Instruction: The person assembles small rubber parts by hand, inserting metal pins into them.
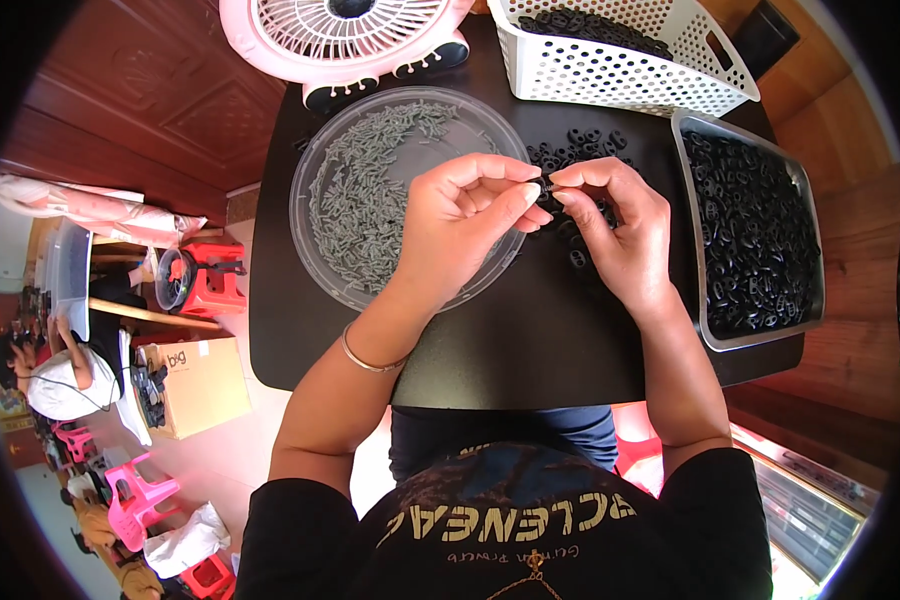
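Observation:
Above the dark table [500, 360], my left hand [470, 212] and my right hand [622, 225] meet, fingertips almost touching. Between them is a small black plastic piece [544, 186], pinched from both sides and mostly covered by the fingers. My left hand is over the right part of a round clear tub [302, 235] that holds many thin grey-green pieces [358, 195], which look like tiny springs. Loose black plastic pieces with holes [585, 143] lie on the table behind and under my right hand.
On the right stands a metal tray [765, 341] full of black pieces. A white perforated basket [620, 92] with more black parts is at the back, beside a pink fan [355, 60]. Far left are a cardboard box [205, 385], red and pink stools [140, 500] and other people.

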Motion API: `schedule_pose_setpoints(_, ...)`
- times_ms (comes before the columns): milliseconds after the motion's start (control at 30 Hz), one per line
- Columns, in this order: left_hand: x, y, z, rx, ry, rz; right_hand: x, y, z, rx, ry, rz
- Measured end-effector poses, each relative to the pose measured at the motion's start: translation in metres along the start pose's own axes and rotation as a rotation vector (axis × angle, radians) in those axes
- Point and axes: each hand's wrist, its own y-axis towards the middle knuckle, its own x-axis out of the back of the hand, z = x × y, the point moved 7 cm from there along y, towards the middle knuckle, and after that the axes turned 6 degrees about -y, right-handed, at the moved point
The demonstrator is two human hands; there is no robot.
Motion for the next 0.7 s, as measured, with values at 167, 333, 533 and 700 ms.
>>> schedule_pose_setpoints(167,-0.002,-0.001,0.001,0.042,-0.031,0.009,0.001,0.001,0.014,0.188,-0.2,0.004)
schedule_pose_setpoints(333,-0.002,-0.003,0.002,-0.025,0.017,-0.018,-0.005,-0.002,0.005,0.052,-0.137,0.009)
schedule_pose_setpoints(533,-0.007,-0.009,-0.007,-0.284,0.25,-0.029,-0.014,-0.01,-0.011,-0.208,0.133,0.032)
schedule_pose_setpoints(700,-0.009,-0.006,-0.009,-0.241,0.128,-0.042,-0.015,-0.01,-0.016,-0.305,0.434,-0.002)
